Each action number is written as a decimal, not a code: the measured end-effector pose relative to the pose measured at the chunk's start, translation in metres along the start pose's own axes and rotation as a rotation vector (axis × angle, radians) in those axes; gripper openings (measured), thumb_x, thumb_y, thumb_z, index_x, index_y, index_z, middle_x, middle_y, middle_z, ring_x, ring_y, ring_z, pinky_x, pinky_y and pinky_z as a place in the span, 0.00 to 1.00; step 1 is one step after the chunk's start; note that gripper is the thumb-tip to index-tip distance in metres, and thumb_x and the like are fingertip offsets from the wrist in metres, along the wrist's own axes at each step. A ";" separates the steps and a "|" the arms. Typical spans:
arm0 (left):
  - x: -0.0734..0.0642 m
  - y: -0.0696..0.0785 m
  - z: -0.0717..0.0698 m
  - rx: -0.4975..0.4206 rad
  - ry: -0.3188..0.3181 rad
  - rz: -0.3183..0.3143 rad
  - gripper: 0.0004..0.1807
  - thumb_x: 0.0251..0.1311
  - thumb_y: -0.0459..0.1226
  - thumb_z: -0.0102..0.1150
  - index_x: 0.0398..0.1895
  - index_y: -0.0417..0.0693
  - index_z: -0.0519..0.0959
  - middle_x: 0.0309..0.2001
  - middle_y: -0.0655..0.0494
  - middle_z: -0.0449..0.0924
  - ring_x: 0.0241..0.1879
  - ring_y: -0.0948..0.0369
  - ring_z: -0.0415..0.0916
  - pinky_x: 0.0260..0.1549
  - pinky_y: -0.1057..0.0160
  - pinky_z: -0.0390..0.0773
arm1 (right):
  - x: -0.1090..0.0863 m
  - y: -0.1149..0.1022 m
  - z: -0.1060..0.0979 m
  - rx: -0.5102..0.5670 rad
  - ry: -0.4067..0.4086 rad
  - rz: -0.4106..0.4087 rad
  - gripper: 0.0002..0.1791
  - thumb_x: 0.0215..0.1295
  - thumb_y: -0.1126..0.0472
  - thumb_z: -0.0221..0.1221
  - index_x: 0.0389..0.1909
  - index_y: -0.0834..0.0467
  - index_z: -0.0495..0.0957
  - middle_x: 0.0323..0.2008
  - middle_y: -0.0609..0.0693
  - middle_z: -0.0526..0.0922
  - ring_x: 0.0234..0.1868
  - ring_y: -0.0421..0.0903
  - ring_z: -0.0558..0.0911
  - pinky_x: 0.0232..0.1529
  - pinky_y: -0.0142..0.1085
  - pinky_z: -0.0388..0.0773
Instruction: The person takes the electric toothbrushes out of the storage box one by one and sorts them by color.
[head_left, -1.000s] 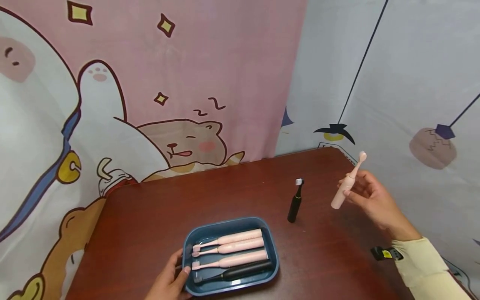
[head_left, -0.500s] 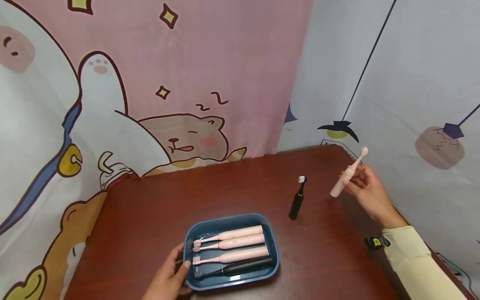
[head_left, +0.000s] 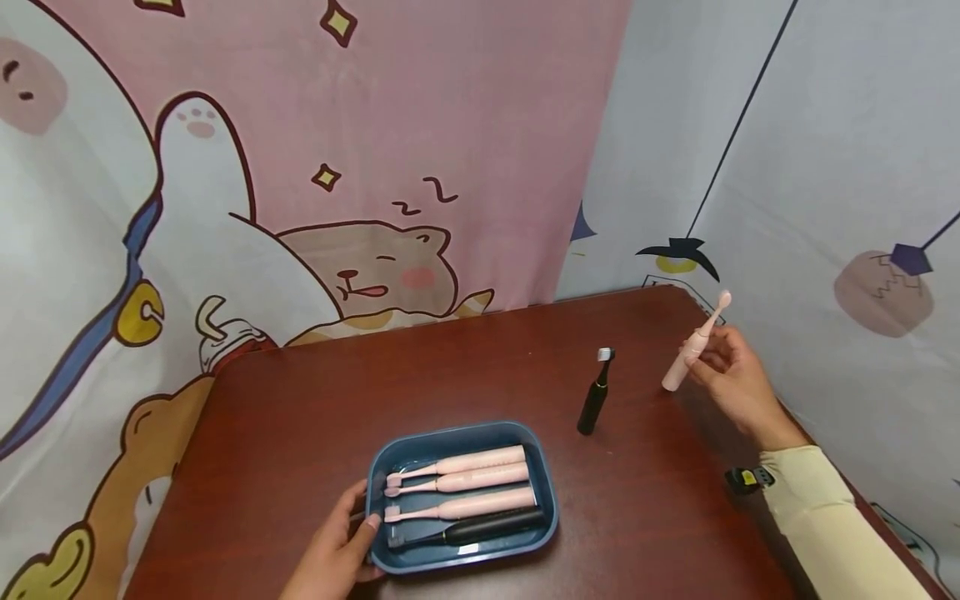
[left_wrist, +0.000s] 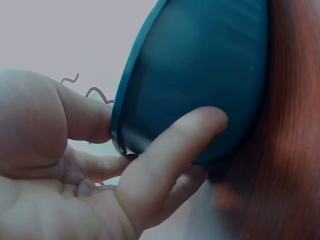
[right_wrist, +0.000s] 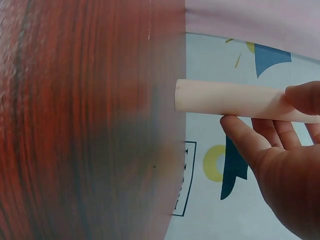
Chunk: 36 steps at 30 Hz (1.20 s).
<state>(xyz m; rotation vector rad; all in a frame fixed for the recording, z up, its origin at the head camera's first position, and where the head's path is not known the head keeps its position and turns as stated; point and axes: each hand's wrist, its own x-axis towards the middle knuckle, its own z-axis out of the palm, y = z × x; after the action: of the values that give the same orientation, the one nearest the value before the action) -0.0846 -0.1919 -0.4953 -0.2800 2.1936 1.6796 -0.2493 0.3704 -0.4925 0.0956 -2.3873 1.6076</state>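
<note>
Right hand (head_left: 731, 383): fingers curled round the handle of a pink toothbrush (head_left: 686, 360), gripping it head-up at the far right of the table (head_left: 315, 417). Whether its base touches the table cannot be told. Left hand (head_left: 341, 533): thumb and fingers grip the left end of a blue tray (head_left: 457, 437) on the near side. Tray contents: 3 pink toothbrushes (head_left: 480, 477) and 1 black toothbrush (head_left: 495, 527), lying side by side, heads to the left. A standing black toothbrush (head_left: 592, 408) is between the tray and the right hand, near the held item but apart from it.

Assessment: the step in hand appears to be standing the pink toothbrush upright on the table — 4 others lie in the tray. The next move calls for a flat, settled base before release — a slanted base could tip.
</note>
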 end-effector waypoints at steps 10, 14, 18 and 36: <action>0.000 0.001 0.002 0.000 0.038 0.007 0.29 0.75 0.37 0.48 0.75 0.49 0.54 0.67 0.30 0.62 0.48 0.49 0.79 0.29 0.50 0.86 | 0.002 0.004 0.001 -0.028 0.023 -0.018 0.26 0.69 0.67 0.59 0.64 0.59 0.61 0.52 0.49 0.76 0.48 0.35 0.79 0.41 0.25 0.82; 0.001 0.003 0.002 0.013 0.044 -0.003 0.29 0.75 0.38 0.48 0.75 0.50 0.54 0.67 0.31 0.63 0.49 0.48 0.78 0.29 0.50 0.86 | 0.002 0.006 0.003 -0.041 0.037 -0.024 0.26 0.69 0.68 0.59 0.64 0.59 0.62 0.51 0.49 0.76 0.48 0.35 0.78 0.41 0.22 0.81; 0.000 0.003 0.003 0.008 0.036 0.002 0.29 0.75 0.38 0.48 0.75 0.50 0.54 0.66 0.31 0.63 0.48 0.49 0.78 0.29 0.50 0.86 | 0.002 0.009 0.003 -0.085 0.042 -0.011 0.26 0.70 0.66 0.59 0.65 0.59 0.61 0.53 0.52 0.74 0.48 0.33 0.77 0.41 0.19 0.79; -0.001 0.002 0.004 0.007 0.027 -0.018 0.29 0.76 0.38 0.47 0.76 0.49 0.53 0.66 0.31 0.62 0.45 0.51 0.80 0.30 0.50 0.86 | 0.000 0.017 0.008 -0.079 -0.001 0.009 0.27 0.72 0.65 0.55 0.67 0.60 0.56 0.56 0.57 0.70 0.48 0.34 0.77 0.40 0.25 0.82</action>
<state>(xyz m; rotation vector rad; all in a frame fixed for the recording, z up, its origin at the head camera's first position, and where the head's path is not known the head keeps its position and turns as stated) -0.0833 -0.1880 -0.4942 -0.3217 2.2099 1.6673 -0.2545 0.3694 -0.5110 0.0705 -2.4515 1.5148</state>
